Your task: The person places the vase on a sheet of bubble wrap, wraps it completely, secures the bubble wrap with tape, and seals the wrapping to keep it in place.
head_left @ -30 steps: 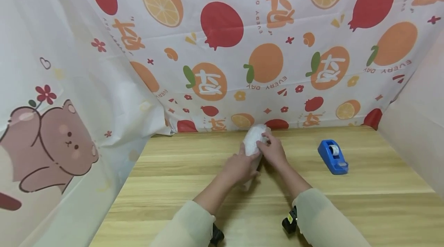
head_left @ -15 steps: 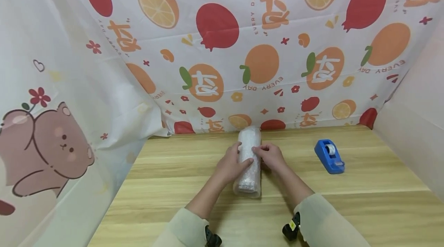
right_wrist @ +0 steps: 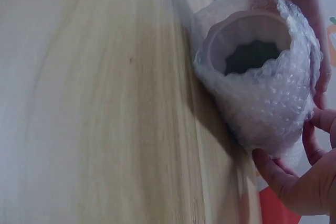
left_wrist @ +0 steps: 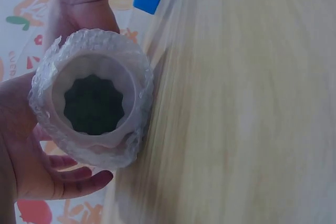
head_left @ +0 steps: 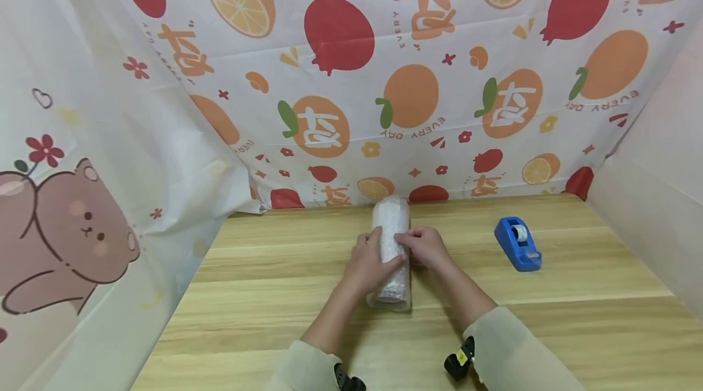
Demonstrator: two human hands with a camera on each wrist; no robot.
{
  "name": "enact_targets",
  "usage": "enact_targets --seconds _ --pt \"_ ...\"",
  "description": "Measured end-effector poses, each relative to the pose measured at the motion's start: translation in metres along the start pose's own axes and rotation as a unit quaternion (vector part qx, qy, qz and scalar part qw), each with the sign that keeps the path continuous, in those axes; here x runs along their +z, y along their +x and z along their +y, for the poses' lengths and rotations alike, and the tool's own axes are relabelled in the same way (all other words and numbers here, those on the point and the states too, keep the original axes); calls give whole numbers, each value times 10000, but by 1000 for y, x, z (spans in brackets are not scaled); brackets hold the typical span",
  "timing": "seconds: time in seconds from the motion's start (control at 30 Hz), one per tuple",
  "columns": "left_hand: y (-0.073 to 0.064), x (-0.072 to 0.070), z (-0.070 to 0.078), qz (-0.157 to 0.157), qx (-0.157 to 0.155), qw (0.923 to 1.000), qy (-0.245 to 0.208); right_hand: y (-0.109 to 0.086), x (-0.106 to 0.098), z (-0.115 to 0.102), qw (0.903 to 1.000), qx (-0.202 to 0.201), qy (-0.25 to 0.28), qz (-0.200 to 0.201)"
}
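Observation:
A vase [left_wrist: 94,103] wrapped in bubble wrap [head_left: 391,220] lies lengthwise on the wooden table [head_left: 285,318], its open end toward me. In the left wrist view its round rim, fluted inner wall and dark inside show. My left hand [head_left: 367,264] holds the wrapped vase from the left, thumb across the top and fingers spread along the side. From the right, my right hand [head_left: 431,249] pinches the wrap's edge between thumb and forefinger. The right wrist view shows the right hand's fingertips [right_wrist: 265,163] against the wrap; the vase's far end is hidden there.
A blue tape dispenser [head_left: 518,243] with a roll of clear tape stands on the right of the table. Behind hangs a fruit-printed cloth [head_left: 351,92], with a bear-printed cloth [head_left: 110,226] on the left and a plain pale one [head_left: 648,214] on the right.
The wrapped vase, tilted a second ago, now lies straight with its open end showing. My right hand has come from its far end to its right side. The last half second shows little motion.

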State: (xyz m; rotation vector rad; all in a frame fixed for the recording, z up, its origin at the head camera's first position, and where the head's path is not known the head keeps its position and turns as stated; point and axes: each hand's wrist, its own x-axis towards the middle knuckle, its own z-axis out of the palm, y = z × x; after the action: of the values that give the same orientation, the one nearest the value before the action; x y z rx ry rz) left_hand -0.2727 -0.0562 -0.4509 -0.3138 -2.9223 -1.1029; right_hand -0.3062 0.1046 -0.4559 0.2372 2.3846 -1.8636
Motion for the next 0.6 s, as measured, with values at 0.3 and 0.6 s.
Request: enact_targets --seconds 0.3,0.6 --pt "-5 6 -7 132 -186 9944 -1033 -4 3 4 9998 87 176 32" --pt "-5 7 -7 61 -257 9926 -1185 -7 8 -3 9995 290 116 72"
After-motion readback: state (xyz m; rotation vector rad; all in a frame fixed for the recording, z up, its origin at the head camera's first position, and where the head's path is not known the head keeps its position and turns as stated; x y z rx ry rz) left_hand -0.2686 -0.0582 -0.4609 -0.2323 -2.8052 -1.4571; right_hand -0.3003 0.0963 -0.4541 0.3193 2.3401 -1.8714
